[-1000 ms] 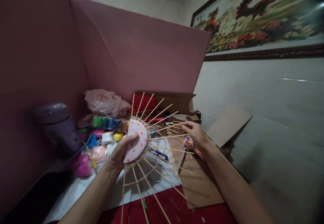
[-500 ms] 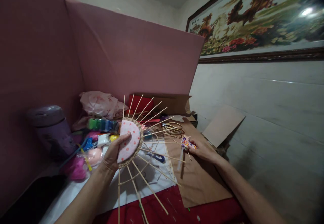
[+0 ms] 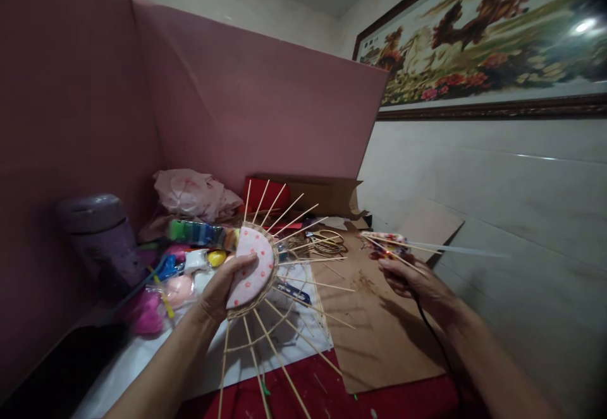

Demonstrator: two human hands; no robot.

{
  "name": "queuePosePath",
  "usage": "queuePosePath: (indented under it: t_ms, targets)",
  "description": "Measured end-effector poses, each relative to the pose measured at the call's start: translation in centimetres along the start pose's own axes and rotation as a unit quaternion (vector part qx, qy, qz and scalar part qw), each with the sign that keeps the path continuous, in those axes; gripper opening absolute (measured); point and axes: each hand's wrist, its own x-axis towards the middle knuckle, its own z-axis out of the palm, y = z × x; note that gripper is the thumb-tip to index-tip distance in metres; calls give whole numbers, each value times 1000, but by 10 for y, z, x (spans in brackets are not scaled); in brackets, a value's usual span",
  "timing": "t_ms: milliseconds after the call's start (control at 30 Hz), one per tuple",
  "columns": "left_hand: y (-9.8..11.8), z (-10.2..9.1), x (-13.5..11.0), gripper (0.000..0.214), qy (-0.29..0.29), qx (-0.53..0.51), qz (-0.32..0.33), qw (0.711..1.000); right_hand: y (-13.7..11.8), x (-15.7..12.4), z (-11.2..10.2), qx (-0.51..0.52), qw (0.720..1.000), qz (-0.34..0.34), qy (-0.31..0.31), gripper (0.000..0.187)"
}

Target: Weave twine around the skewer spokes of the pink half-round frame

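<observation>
My left hand point(image 3: 220, 287) is closed on the straight edge of a half-round base point(image 3: 256, 280), thumb on top. Pink fabric with red dots covers the base, a woven cord rim runs along its curve, and thin sticks point(image 3: 282, 362) fan outward from it. Off to the right, my right hand point(image 3: 420, 281) grips a patterned glue gun point(image 3: 386, 242), apart from the base. A translucent glue stick point(image 3: 474, 251) extends rightward from the gun, and a dark cable point(image 3: 432, 330) hangs below the hand. Thin sticks also show across the gun; I cannot tell what holds them.
Brown cardboard point(image 3: 379, 343) covers the right side of the table. Scissors point(image 3: 322, 237) and a cord coil lie behind the sticks, near a dark blue tool point(image 3: 294, 292). Coloured clay packets point(image 3: 177, 289) and a purple bottle point(image 3: 102, 242) stand left. A pink partition point(image 3: 260, 97) rises behind.
My right hand has lifted the glue gun from the cardboard and turned it, so its glue stick now points right. The base in my left hand has shifted slightly right in view.
</observation>
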Motion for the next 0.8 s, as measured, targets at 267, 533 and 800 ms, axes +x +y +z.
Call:
queuePosePath:
  t_ms: [267,533,800]
  targets:
    - [-3,9,-9,17,-22,32,-11,999,-45,-32,25,-56,996,-6,-67,34]
    - [-2,16,-16,17,-14,35,-16,999,-52,-33,52,-205,968,27,-142,37]
    - [-4,15,-16,15,-21,35,-12,999,-61,-19,60,-225,959,49,-168,39]
